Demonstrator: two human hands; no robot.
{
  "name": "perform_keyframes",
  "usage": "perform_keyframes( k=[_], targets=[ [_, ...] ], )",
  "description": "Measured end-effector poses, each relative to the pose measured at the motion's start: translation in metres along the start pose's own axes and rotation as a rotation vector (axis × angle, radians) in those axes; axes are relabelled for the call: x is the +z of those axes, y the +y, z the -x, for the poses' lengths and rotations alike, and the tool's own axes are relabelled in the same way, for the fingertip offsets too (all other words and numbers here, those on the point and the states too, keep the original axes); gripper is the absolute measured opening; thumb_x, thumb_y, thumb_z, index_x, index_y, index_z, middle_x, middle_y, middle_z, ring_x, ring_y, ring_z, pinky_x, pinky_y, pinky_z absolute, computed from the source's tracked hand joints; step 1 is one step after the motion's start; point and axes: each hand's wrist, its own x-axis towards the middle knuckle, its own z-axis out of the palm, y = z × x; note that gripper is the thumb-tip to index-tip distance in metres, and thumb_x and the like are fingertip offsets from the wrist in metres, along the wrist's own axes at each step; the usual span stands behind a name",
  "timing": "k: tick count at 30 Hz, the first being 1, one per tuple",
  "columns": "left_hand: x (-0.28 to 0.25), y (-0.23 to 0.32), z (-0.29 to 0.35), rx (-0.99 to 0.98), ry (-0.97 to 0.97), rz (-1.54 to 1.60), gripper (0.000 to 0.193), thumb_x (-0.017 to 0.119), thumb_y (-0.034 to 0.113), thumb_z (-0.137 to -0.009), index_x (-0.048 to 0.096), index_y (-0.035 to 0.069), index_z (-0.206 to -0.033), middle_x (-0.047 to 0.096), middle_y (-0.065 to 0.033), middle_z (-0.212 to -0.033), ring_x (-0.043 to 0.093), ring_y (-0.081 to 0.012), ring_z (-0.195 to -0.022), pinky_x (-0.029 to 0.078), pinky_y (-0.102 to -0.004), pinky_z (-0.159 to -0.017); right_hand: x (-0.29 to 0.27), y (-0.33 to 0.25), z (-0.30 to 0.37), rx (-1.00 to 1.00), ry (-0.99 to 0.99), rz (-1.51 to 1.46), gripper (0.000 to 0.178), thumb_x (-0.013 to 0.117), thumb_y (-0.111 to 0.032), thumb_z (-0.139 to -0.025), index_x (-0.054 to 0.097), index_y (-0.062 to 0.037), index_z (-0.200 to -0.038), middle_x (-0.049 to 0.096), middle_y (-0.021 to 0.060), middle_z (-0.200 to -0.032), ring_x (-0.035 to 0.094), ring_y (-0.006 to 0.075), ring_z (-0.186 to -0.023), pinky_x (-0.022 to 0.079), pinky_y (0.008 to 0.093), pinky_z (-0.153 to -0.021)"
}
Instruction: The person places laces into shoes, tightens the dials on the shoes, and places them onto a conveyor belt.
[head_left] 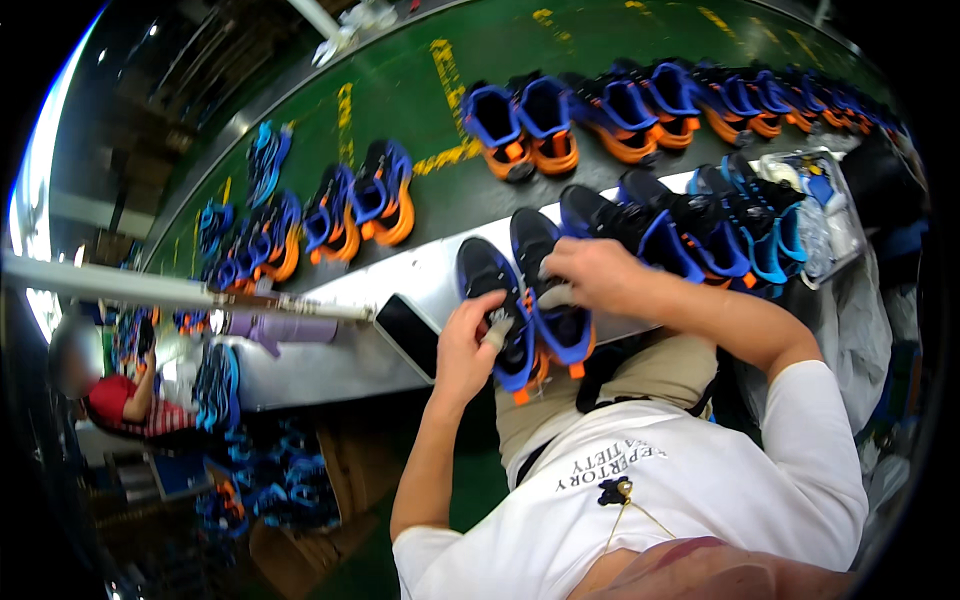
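Note:
Two black and blue sneakers with orange trim lie side by side on the metal bench before me, toes away and heels toward my lap. My left hand (pixel 468 348) grips the left sneaker (pixel 484 264) at its tongue and collar, thumb and forefinger bent over it. On the right sneaker (pixel 532 232), my right hand (pixel 598 276) has its fingers curled down at the laces and tongue. Pale covers sit on some fingertips of both hands. What exactly the fingertips pinch is partly hidden by the hands.
A black phone (pixel 408 338) lies left of the sneakers, with a lilac bottle (pixel 285 328) farther left. More sneakers (pixel 640 222) stand to the right, beside a tray of small packets (pixel 826 215). Beyond, a green conveyor belt (pixel 400 100) carries sneaker pairs. Another person (pixel 135 405) works at far left.

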Motion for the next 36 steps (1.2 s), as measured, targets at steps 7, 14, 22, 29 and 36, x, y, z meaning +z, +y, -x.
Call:
perform_keyframes(
  k=[7, 14, 22, 29, 36],
  targets=[
    [0.005, -0.007, -0.002, 0.006, 0.059, 0.046, 0.031, 0.068, 0.004, -0.078, 0.064, 0.005, -0.110, 0.059, -0.0054, -0.091, 0.047, -0.0138, -0.065, 0.041, -0.0245, -0.059, 0.000, -0.003, 0.001, 0.038, -0.048, -0.062, 0.032, 0.074, -0.026, -0.078, 0.065, -0.0072, -0.102, 0.056, 0.0106, -0.090, 0.059, 0.0326, -0.084, 0.048, 0.0406, -0.072],
    [0.032, 0.024, 0.015, 0.195, 0.356, -0.058, 0.023, 0.070, 0.008, -0.082, 0.064, 0.002, -0.104, 0.062, -0.0100, -0.098, 0.059, -0.0216, -0.084, 0.048, -0.0311, -0.074, -0.005, 0.000, -0.001, 0.019, -0.154, -0.102, 0.037, 0.075, -0.026, -0.077, 0.063, -0.0041, -0.104, 0.054, 0.0143, -0.093, 0.057, 0.0348, -0.088, 0.046, 0.0430, -0.073],
    [0.070, 0.038, 0.020, -0.680, -0.047, 1.168, 0.031, 0.049, 0.012, -0.099, 0.049, -0.007, -0.123, 0.055, -0.0153, -0.121, 0.065, -0.0242, -0.095, 0.055, -0.0318, -0.078, -0.004, 0.009, -0.004, -0.031, -0.139, -0.142, 0.032, 0.075, -0.017, -0.073, 0.063, -0.0027, -0.099, 0.054, 0.0128, -0.091, 0.058, 0.0327, -0.082, 0.047, 0.0393, -0.070],
    [0.077, 0.040, 0.009, -0.686, -0.118, 1.380, 0.030, 0.046, 0.010, -0.099, 0.049, -0.008, -0.122, 0.055, -0.0161, -0.122, 0.062, -0.0315, -0.109, 0.057, -0.0345, -0.080, -0.015, 0.006, -0.012, -0.022, -0.255, -0.316, 0.026, 0.072, -0.016, -0.077, 0.066, -0.0049, -0.099, 0.051, 0.0132, -0.087, 0.057, 0.0314, -0.080, 0.048, 0.0386, -0.071],
    [0.085, 0.034, 0.013, -0.660, -0.040, 1.508, 0.031, 0.048, 0.014, -0.099, 0.050, -0.005, -0.124, 0.057, -0.0131, -0.120, 0.061, -0.0279, -0.111, 0.058, -0.0316, -0.077, -0.016, 0.009, -0.013, -0.047, -0.250, -0.218, 0.028, 0.071, -0.014, -0.076, 0.065, -0.0026, -0.101, 0.052, 0.0138, -0.088, 0.057, 0.0335, -0.083, 0.047, 0.0414, -0.071]
  ],
)
